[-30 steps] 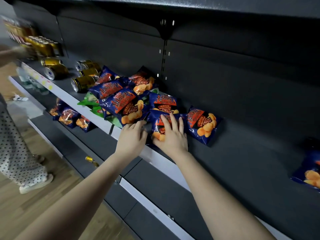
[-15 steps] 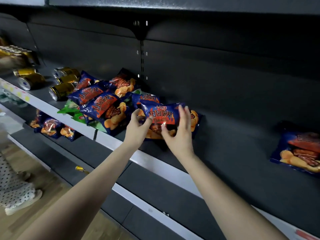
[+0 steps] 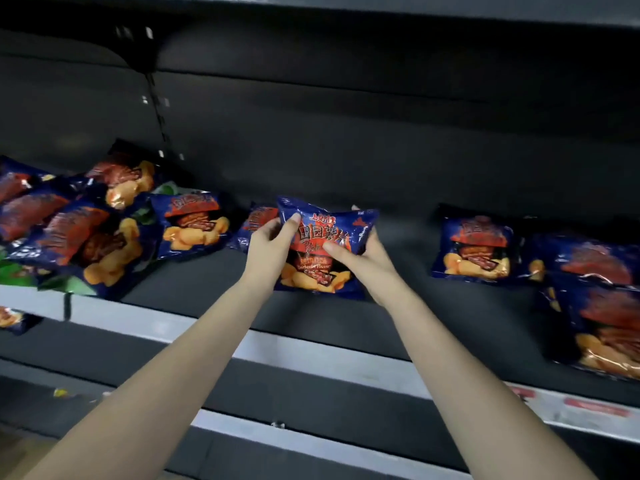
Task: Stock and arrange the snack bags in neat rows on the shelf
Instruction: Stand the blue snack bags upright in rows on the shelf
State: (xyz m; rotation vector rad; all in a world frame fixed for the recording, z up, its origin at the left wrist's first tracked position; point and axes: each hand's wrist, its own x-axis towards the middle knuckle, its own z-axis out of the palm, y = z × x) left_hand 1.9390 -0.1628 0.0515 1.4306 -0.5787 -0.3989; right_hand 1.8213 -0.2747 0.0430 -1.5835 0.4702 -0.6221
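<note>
A: Entry one, grip?
B: Bag (image 3: pixel 325 233), blue, grasped at both sides: left hand (image 3: pixel 268 244) is curled on its left edge, right hand (image 3: pixel 365 261) on its right (thumbs laid across the front). It is held upright over the middle of the shelf (image 3: pixel 194 278); contact with it cannot be told.
A: Surroundings?
B: Rear bag (image 3: pixel 255 221) is laid just behind. Pile (image 3: pixel 86 237) is heaped at left; flat bags (image 3: pixel 476 249) are set at right, well apart.

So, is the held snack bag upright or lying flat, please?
Upright: the snack bag has its top seam up, gripped at its sides by the left hand and right hand; cannot tell whether it touches the shelf.
</note>
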